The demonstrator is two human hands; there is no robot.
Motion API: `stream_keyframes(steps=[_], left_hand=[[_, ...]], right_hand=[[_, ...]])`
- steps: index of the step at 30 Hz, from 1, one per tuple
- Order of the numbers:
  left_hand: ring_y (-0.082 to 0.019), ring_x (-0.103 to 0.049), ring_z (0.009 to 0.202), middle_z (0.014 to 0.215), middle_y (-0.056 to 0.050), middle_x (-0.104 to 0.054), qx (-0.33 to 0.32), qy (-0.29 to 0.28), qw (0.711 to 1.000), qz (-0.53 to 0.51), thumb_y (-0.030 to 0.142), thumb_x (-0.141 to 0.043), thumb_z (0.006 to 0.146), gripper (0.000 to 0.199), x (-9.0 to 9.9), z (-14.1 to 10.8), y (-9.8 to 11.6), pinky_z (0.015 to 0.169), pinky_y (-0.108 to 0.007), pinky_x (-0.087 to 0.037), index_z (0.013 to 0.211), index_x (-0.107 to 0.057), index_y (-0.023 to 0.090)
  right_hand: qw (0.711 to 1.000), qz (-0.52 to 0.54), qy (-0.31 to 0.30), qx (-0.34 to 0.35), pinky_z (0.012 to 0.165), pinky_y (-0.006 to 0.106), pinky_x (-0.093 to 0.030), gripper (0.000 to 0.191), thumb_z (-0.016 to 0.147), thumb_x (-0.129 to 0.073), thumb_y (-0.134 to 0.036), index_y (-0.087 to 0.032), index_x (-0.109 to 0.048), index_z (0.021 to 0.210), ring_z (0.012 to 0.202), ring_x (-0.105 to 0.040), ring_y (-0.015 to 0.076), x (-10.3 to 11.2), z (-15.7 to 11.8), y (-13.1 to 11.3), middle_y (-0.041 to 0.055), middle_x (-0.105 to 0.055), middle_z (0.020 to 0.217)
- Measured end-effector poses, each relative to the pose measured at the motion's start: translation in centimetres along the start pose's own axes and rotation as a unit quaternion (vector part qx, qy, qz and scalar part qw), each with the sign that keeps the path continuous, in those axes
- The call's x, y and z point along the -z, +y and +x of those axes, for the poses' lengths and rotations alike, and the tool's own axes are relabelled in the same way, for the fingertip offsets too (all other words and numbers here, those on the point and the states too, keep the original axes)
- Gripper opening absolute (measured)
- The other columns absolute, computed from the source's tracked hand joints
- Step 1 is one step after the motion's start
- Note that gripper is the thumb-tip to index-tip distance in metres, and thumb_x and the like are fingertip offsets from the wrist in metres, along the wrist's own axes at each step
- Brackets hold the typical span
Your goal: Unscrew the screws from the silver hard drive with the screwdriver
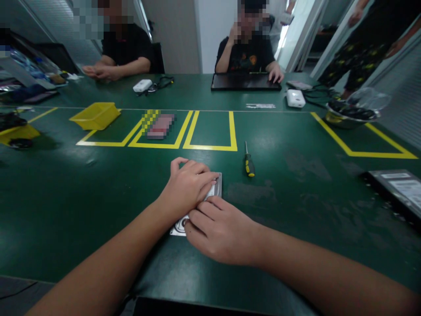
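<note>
A silver hard drive [177, 229] lies on the green table in front of me, mostly hidden beneath both hands. My left hand [189, 184] lies across its upper part, fingers bent around it and pressing it down. Closer to me, my right hand [223, 228] has its fingers curled together against the drive's face; whatever is between the fingertips is hidden. Beyond the hands, to the right, rests a screwdriver [249, 166] with a black and yellow handle, its shaft pointing away from me.
Yellow tape outlines mark the table. A yellow bin [96, 116] stands at back left, a metal bowl [350, 118] of dark items at back right. A black tray [378, 177] with hard drives sits at right. Two people sit opposite, one by a dark panel [245, 82]; another stands at right.
</note>
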State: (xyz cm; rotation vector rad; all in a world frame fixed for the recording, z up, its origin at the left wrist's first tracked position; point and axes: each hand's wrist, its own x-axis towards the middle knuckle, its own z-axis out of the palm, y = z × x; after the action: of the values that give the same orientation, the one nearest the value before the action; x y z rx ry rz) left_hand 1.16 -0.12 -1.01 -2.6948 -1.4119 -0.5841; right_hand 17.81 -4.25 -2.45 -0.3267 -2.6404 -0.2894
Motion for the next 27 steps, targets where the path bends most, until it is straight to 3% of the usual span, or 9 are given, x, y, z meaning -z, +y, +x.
stream_keyframes(steps=[27], left_hand=[[-0.023,-0.055,0.094,0.099,-0.003,-0.064,-0.031,-0.014,0.998,0.045,0.032,-0.052,0.098,0.025,-0.13,0.50,-0.17,0.091,-0.047,-0.028,0.116,-0.069,0.029]], right_hand=[[1.000,-0.009,0.001,-0.015,0.080,0.040,-0.040,0.019,0.096,-0.046,-0.023,-0.015,-0.063,0.100,0.086,-0.055,0.0201,-0.03,-0.02,-0.63,0.0065,-0.064,0.094]])
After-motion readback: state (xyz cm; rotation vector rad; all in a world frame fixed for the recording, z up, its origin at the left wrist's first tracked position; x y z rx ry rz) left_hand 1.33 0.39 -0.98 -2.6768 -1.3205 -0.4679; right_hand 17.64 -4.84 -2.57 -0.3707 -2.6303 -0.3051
